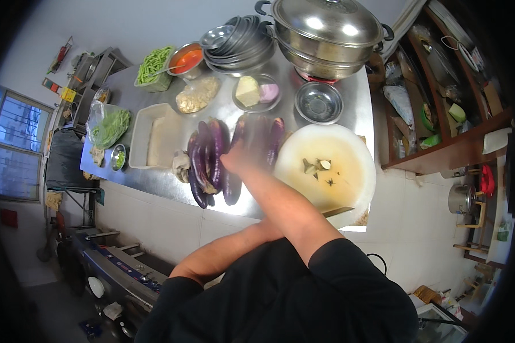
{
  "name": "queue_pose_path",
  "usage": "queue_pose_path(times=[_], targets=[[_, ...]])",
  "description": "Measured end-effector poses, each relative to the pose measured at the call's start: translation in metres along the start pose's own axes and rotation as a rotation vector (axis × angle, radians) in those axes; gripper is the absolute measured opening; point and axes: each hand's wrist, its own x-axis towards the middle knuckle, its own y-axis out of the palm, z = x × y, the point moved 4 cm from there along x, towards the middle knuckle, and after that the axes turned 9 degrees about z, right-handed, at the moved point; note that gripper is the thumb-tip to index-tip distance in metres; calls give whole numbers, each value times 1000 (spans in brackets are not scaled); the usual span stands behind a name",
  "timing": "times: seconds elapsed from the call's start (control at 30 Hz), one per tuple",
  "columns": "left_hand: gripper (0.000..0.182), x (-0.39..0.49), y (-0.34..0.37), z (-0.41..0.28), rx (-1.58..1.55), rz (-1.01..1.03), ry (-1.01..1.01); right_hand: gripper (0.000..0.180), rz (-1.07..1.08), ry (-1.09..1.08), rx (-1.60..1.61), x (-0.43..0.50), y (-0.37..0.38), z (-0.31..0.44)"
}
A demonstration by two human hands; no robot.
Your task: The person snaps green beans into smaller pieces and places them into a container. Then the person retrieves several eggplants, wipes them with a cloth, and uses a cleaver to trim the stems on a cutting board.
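My right arm reaches across my body to the left, and my right hand (pixel 237 160) is over the purple eggplants. A blurred patch covers its fingers, so its grip cannot be made out. Under and beside it lies one long eggplant (pixel 231 188). Left of the hand is a group of several eggplants (pixel 216 145); another eggplant (pixel 276 135) lies to the right. My left forearm passes beneath the right one, and its hand is hidden. On the round cutting board (pixel 347 150) are cut-off eggplant stem ends (pixel 315 166), and a knife blade (pixel 338 211) rests near its front edge.
Behind the eggplants stand a plate of cut vegetables (pixel 257 108), a steel bowl (pixel 319 103), a bag of pale food (pixel 197 95) and stacked steel basins (pixel 236 51). A large lidded steamer (pixel 328 38) is at the back right. A plastic tub (pixel 139 141) sits left on the steel table (pixel 171 184).
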Motion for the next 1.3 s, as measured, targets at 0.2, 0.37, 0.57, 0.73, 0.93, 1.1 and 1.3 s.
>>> queue_pose_path(times=[0.2,0.37,0.57,0.73,0.93,1.1,1.3], targets=[[48,-27,-20,-12,-362,60,-133,107,-71,170,-83,35,22,3],[46,-12,-33,29,-491,64,-7,86,-77,143,-138,43,18,6],[42,6,-35,46,5,193,194,47,-103,-17,379,11,-16,15],[28,40,-37,22,416,305,78,33,-46,-502,502,-77,-119,20],[37,50,-61,-18,734,31,-140,52,-15,-526,834,-224,-225,-92],[39,34,-28,-23,721,-43,-183,61,-327,66,-145,-282,-219,-224],[34,20,5,-30,735,-100,-225,55,-182,353,-575,-277,-180,-292]])
